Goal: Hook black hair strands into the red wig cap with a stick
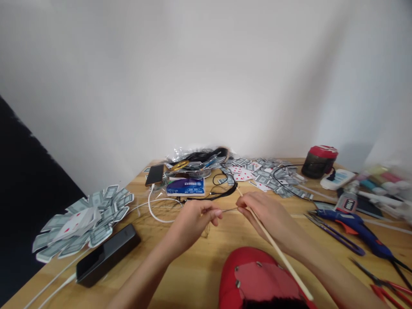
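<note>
A thin dark strand (229, 210) stretches between my two hands above the wooden table. One end is pinched in the fingertips of my left hand (198, 214). The other end is in the closed fingers of my right hand (260, 214), which also holds a long pale wooden stick (283, 257) that slants down to the lower right. Below my hands is a red rounded object (251, 266) with small metal studs and a patch of dark fuzz at its lower edge. Fine dark threads (206, 231) hang beneath my left hand.
At left, cards (80, 223) lie fanned out beside a black power bank (107, 255). Behind my hands are a blue box (186, 187), a phone (155, 175) and scattered cards (270, 176). A blue glue gun (357, 227), red-handled pliers (386, 285) and a red-lidded jar (319, 162) stand right.
</note>
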Action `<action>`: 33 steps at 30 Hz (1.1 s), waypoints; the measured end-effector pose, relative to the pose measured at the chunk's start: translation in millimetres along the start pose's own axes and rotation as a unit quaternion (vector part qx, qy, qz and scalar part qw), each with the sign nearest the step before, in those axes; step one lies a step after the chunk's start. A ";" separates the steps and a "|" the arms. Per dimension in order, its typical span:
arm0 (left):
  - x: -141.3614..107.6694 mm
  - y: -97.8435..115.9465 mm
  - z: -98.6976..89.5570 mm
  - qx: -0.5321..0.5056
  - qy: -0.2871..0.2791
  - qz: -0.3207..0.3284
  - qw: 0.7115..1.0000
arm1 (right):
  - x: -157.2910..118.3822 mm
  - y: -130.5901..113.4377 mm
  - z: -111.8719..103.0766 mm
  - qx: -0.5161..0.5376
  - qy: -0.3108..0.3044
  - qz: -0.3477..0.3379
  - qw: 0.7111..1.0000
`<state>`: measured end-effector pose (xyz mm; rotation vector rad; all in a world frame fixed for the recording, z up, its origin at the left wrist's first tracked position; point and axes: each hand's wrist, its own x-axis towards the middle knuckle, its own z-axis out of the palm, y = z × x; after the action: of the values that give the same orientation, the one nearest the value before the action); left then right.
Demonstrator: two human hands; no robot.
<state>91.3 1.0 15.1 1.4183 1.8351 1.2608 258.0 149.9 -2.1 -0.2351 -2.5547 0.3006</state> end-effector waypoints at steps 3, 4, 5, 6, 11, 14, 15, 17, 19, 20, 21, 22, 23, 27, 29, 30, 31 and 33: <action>0.4 2.8 -10.8 -0.069 -0.023 -0.006 0.997 | 1.6 3.6 5.4 -0.010 0.006 0.011 1.000; 0.6 4.1 -14.2 -0.100 -0.023 -0.008 0.995 | 2.0 5.7 5.7 -0.010 0.010 0.018 1.000; 0.7 5.5 -17.4 -0.135 -0.016 -0.010 0.991 | 2.2 8.3 5.5 -0.009 0.014 0.025 1.000; 0.8 7.0 -20.6 -0.171 -0.003 -0.012 0.985 | 2.3 11.5 4.9 -0.005 0.018 0.034 0.999; 1.7 11.5 -38.3 -0.342 0.137 -0.002 0.930 | 1.7 34.0 2.7 0.031 0.037 0.100 0.994; 4.0 10.9 -55.4 -0.413 0.259 0.023 0.873 | 0.8 46.9 2.7 0.063 0.043 0.154 0.985; 4.9 10.4 -61.6 -0.429 0.297 0.031 0.852 | 0.7 49.3 2.5 0.078 0.042 0.171 0.981; 6.5 9.6 -71.2 -0.449 0.357 0.046 0.818 | 0.9 49.3 1.6 0.117 0.034 0.197 0.973; 8.2 8.9 -71.7 -0.453 0.380 0.051 0.805 | 1.7 41.7 1.0 0.166 0.022 0.212 0.963; 9.3 8.2 -66.9 -0.450 0.377 0.050 0.808 | 2.1 35.4 1.2 0.187 0.016 0.216 0.958; 10.4 7.1 -58.7 -0.446 0.364 0.045 0.817 | 2.5 27.9 1.7 0.209 0.012 0.222 0.952; 11.4 5.5 -47.2 -0.440 0.344 0.037 0.829 | 2.8 19.8 2.5 0.235 0.009 0.230 0.944; 12.3 3.3 -33.1 -0.432 0.317 0.028 0.844 | 3.0 11.4 3.5 0.263 0.009 0.238 0.935; 12.0 -7.8 28.1 -0.412 0.206 -0.012 0.888 | 2.2 -15.5 5.9 0.344 0.010 0.238 0.908; 9.9 -11.8 49.1 -0.411 0.162 -0.026 0.897 | 1.6 -22.4 5.3 0.348 0.016 0.227 0.910; 8.7 -13.0 55.7 -0.412 0.144 -0.031 0.899 | 1.4 -24.2 4.8 0.353 0.020 0.223 0.909; 7.6 -13.6 60.0 -0.412 0.127 -0.036 0.901 | 1.3 -25.0 4.5 0.361 0.022 0.221 0.906; 5.9 -13.8 62.9 -0.408 0.087 -0.047 0.908 | 1.4 -24.3 4.4 0.375 0.022 0.214 0.902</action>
<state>134.1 29.0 -24.4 0.7575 1.1855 1.8422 251.9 126.2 1.3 -0.4866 -2.1219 1.3802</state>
